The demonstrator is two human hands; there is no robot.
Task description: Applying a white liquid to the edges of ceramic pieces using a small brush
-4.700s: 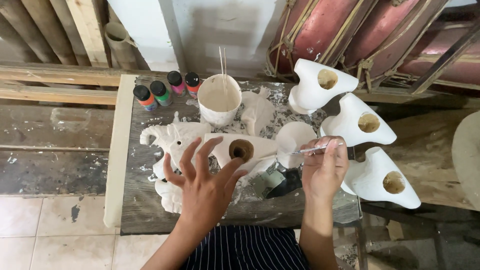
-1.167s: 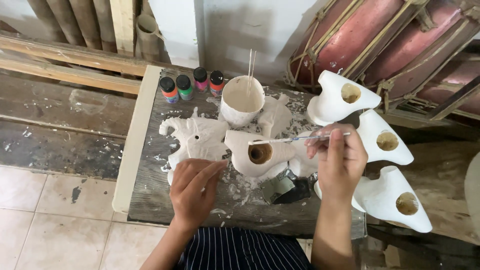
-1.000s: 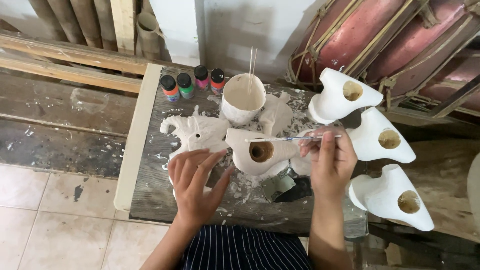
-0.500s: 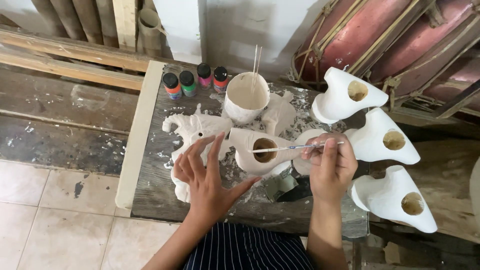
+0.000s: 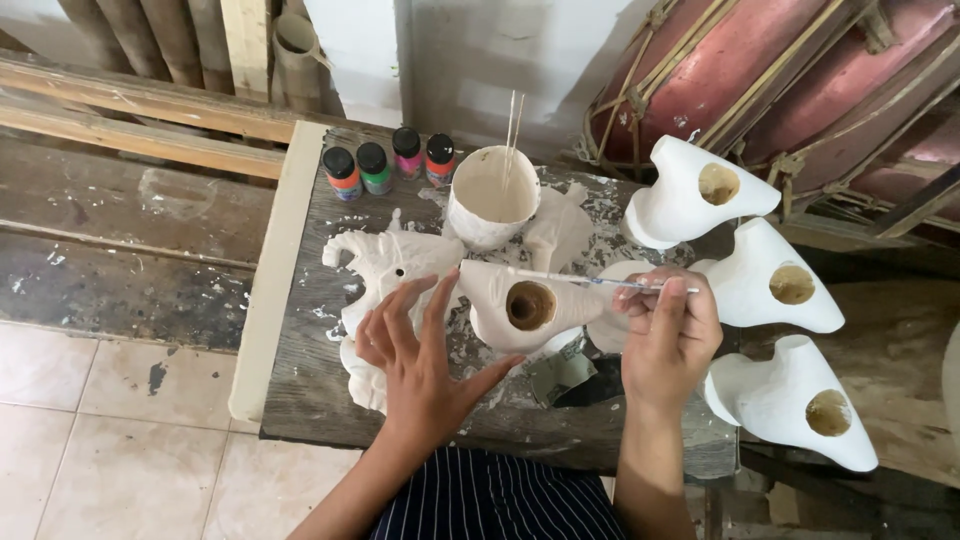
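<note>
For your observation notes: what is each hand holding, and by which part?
Right hand pinches a thin brush near its rear end. Left hand steadies the white figure at its side, fingers spread.

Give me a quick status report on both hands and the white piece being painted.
Left hand open, fingers spread against the white hollow figure. Right hand pinching a thin brush laid across the figure's top. White paint cup and small paint bottles behind; nothing blocking.

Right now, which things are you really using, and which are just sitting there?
In use:
- white figure with a round hole, steadied by the left hand
- thin brush in the right hand

Just sitting:
- four small paint bottles
- white cup
- three white figures
</note>
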